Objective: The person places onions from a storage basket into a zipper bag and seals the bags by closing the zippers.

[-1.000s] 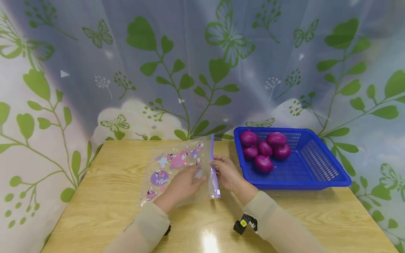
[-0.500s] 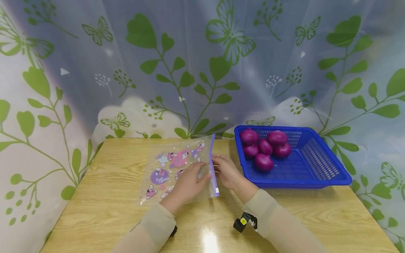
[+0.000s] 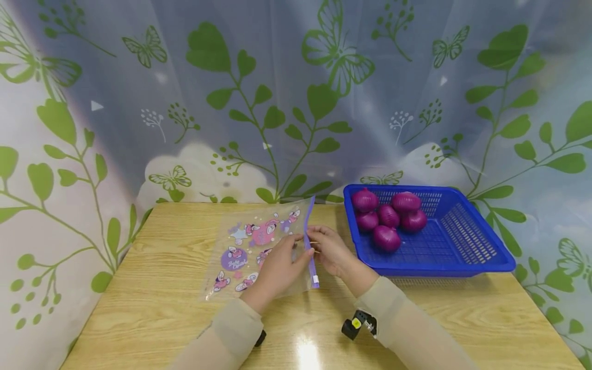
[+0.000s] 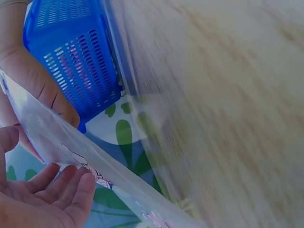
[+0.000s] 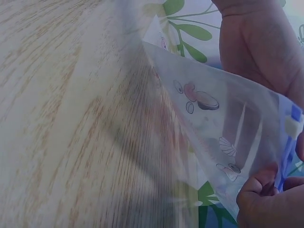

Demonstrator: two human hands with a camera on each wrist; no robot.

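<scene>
A clear slider zip bag (image 3: 236,236) with pink and purple cartoon prints lies on the table, its purple zip edge (image 3: 311,270) raised toward the right. My right hand (image 3: 332,252) pinches that edge near its middle; the right wrist view shows the curled fingers (image 5: 256,185) at the zip. Over the bag reaches my left hand (image 3: 279,267), its thumb and fingertips touching the zip edge from the left. In the left wrist view its fingers (image 4: 61,190) are loosely bent and apart from the thumb. The white slider (image 3: 316,279) sits at the near end.
A blue plastic basket (image 3: 439,270) stands right of the hands, with several red onions (image 3: 387,239) at its left side. The wooden table (image 3: 162,257) ends at a patterned curtain (image 3: 277,103) behind. Dark camera mounts (image 3: 351,329) sit under the sleeves.
My left hand has moved right and slightly up across the bag to the zip edge. The zip edge has bent a little left; my right hand keeps its hold.
</scene>
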